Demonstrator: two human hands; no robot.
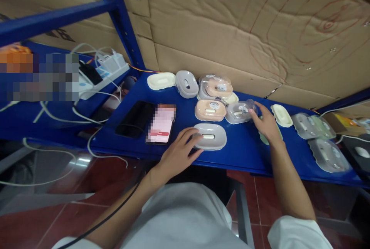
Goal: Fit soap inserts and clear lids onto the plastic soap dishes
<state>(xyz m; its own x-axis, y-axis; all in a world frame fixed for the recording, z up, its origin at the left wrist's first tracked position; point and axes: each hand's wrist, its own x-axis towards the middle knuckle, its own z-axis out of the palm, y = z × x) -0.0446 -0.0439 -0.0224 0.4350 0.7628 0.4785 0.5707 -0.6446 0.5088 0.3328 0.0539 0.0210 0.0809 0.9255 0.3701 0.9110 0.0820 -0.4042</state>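
Note:
My left hand [180, 148] has its fingers and thumb at the left end of a grey soap dish [216, 142], which sits uncovered near the front edge with a pale bar-shaped slot in its middle. My right hand [265, 122] has its fingers closed on the right end of a grey soap dish with a clear lid [237, 113]. Beside that stands a peach soap dish with a clear lid [210, 111]. A green piece [262, 138] lies partly hidden under my right hand and wrist.
Stacked lidded dishes [216, 85], a grey dish [187, 84] and a cream tray [161, 81] line the back. Another cream tray [281, 115] and lidded dishes [328, 155] are at right. Left are a lit phone [162, 123], a dark phone [135, 118] and a power strip [105, 77].

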